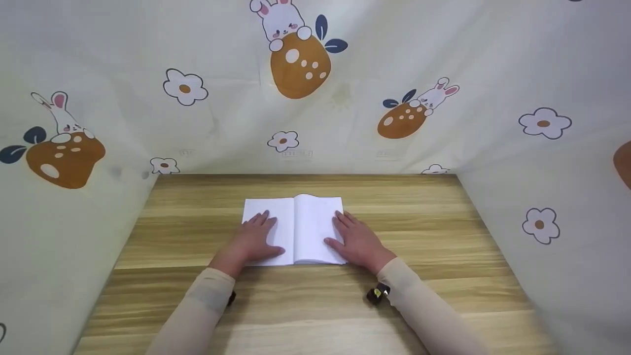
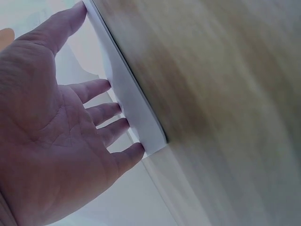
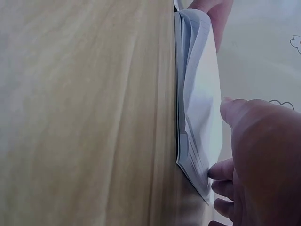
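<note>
An open book [image 1: 315, 231] with blank white pages lies flat on the wooden table, its spine running away from me. My left hand [image 1: 256, 238] rests spread on the left page, thumb toward the spine; in the left wrist view its fingertips [image 2: 113, 107] press on the page. On the right page's outer edge lies my right hand [image 1: 359, 239], thumb on the paper and fingers reaching past the border. In the right wrist view, the right-hand pages of the book [image 3: 202, 89] bulge up near the spine in a loose stack over the cover.
Wood-grain table [image 1: 305, 315] surrounds the book. A pale curtain [image 1: 227, 113] printed with rabbits, flowers and orange fruit stands behind and on both sides. A small black device [image 1: 377, 294] sits under the right wrist. Beige sleeves cover both forearms.
</note>
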Tool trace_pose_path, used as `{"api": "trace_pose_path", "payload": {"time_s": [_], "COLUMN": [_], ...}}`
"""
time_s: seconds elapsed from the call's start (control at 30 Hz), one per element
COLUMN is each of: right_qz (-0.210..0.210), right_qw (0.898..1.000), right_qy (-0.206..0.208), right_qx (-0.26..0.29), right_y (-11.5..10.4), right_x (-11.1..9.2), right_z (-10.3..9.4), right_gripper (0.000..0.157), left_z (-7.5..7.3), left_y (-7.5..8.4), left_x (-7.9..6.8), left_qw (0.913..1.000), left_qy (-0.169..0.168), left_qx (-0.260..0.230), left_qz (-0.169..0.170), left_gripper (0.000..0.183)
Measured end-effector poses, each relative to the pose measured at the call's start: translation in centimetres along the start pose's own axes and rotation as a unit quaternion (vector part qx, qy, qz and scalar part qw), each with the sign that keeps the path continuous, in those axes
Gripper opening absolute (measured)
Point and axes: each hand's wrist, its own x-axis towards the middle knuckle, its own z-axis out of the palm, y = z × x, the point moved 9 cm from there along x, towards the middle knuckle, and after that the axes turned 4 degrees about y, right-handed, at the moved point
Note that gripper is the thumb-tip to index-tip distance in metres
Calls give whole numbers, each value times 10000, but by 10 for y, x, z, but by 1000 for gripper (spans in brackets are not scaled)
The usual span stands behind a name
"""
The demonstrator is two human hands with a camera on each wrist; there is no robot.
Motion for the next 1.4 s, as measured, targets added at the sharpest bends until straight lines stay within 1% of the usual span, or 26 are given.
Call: {"api": "trace_pose_path", "payload": {"time_s": [0.2,0.4,0.63,0.87,1.13,1.4], "right_qz": [10,-100,-180,-292,-327,-363], "right_qw": [9999,9997,9997,9993,9991,9988], "right_qy": [-142,-196,-154,-39,-142,-74], "right_qx": [12,52,58,240,214,306], "right_y": [-3,-9,-14,-21,-26,-31], "right_x": [1,2,4,6,10,12], "right_z": [3,4,5,3,7,4], "right_gripper": [80,80,80,75,76,73], "left_z": [-1,1,1,-3,-1,-1], "left_y": [0,-2,-2,2,-1,1], "left_x": [0,2,1,0,0,2], "left_qw": [10000,10000,10000,9999,10000,10000], "left_qy": [17,21,-26,61,1,57], "left_qx": [-42,-34,-52,-37,-17,-9], "left_qz": [1,-6,-31,74,-47,-61], "left_gripper": [94,95,94,93,94,91]}}
